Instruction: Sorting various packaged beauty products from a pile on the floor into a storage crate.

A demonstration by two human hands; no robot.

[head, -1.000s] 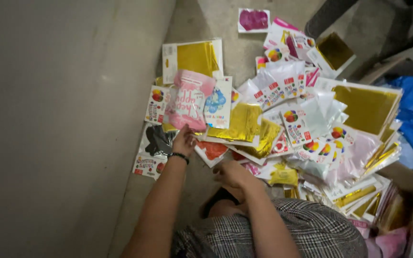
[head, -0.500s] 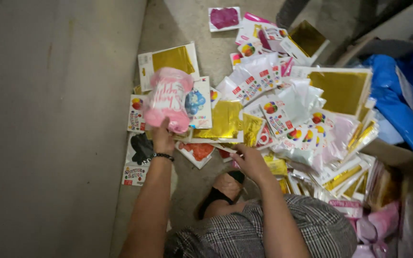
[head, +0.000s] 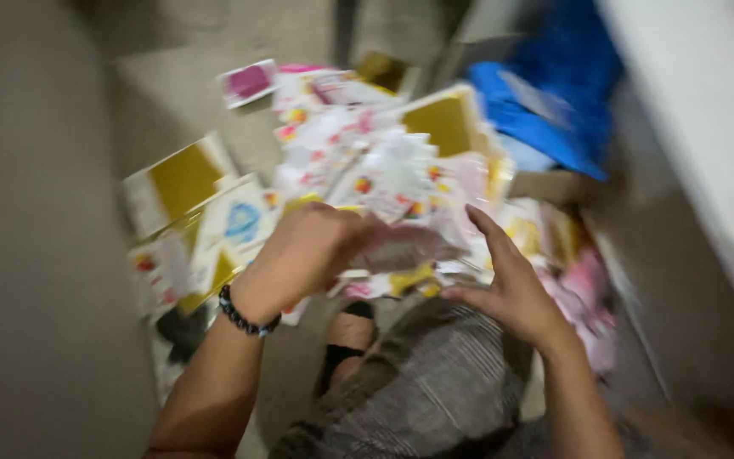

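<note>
The picture is blurred by motion. My left hand (head: 312,251), with a dark bead bracelet on its wrist, is closed around a pinkish plastic packet (head: 405,248) and holds it above the pile. My right hand (head: 507,285) is spread open just right of that packet, fingers pointing up and apart, with nothing in it. Below both hands lies a heap of flat packets (head: 367,161), several of them white with coloured prints and several with gold foil (head: 182,177). My knee in checked cloth (head: 435,382) is under the hands.
A blue plastic sheet (head: 545,110) lies at the back right. A pale wall or panel (head: 707,127) runs along the right side. Grey floor (head: 36,255) stretches to the left. A pink-printed card (head: 248,82) sits at the far end of the heap.
My left hand has lifted the pink packet off the heap and brought it toward me. My right hand rose from the pile and opened. The view swung right and closer.
</note>
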